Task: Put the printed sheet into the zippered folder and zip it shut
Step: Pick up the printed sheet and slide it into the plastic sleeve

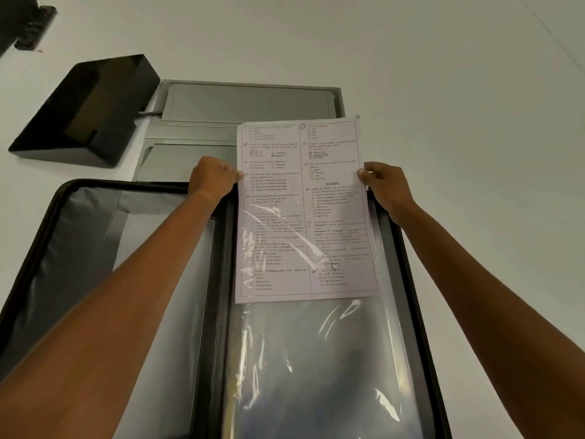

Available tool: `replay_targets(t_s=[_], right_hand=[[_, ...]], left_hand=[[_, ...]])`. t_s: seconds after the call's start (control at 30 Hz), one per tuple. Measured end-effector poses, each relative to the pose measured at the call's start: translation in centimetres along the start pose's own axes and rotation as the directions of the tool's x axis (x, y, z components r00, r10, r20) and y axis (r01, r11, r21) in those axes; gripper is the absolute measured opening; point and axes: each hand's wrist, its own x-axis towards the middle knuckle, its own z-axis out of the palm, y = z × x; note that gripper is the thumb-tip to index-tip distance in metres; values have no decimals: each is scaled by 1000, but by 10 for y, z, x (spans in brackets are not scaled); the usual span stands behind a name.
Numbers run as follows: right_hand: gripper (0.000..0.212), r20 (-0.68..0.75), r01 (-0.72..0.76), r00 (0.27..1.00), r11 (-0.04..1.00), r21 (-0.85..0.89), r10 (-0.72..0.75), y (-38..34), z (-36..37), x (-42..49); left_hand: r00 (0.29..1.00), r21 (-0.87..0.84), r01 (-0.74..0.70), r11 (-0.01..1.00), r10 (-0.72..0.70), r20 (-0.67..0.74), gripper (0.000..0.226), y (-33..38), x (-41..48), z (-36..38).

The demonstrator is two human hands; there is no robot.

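Note:
The zippered folder (57, 217) lies open on the table, black-edged with a grey lining. Its right half carries a clear plastic sleeve (316, 359). The printed sheet (300, 191) is partway inside that sleeve: its lower part lies under the plastic and its upper part sticks out past the folder's far edge. My left hand (213, 177) pinches the sheet's left edge. My right hand (384, 185) pinches the right edge at about the same height. Both forearms stretch over the folder.
A grey metal hatch (247, 103) is set into the white table beyond the folder. A black wedge-shaped box (88, 112) stands at the far left, with a dark object in the top-left corner.

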Motion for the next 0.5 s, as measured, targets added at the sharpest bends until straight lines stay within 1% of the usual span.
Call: replay_targets(t_s=[0.03, 0.1, 0.13, 0.27, 0.33, 0.4, 0.5], right_hand=[[29, -15, -3, 1000, 1000, 11, 3, -2, 1, 2], [36, -37, 8, 999, 1000, 27, -7, -7, 4, 6], [37, -43, 18, 999, 999, 36, -16, -9, 6, 7], [43, -56, 12, 998, 998, 55, -8, -12, 11, 10], [45, -55, 25, 998, 998, 49, -23, -11, 9, 8], [46, -42, 40, 998, 998, 45, -38, -8, 8, 2], [47, -7, 43, 999, 998, 50, -43, 0, 8, -10]], left_hand=[[1000, 0, -8, 1000, 8, 4, 14, -1, -3, -1], [1000, 1, -25, 1000, 25, 4, 22, -3, -8, -2], [999, 8, -38, 999, 38, 0, 23, -5, -9, -3], [996, 73, -81, 994, 82, -22, 19, -12, -15, -4], [995, 55, -87, 995, 89, -41, 23, -13, -16, -4], [993, -1, -90, 996, 90, -70, 19, -10, -15, -4], [995, -45, -74, 996, 71, -72, 25, -2, -10, -3]])
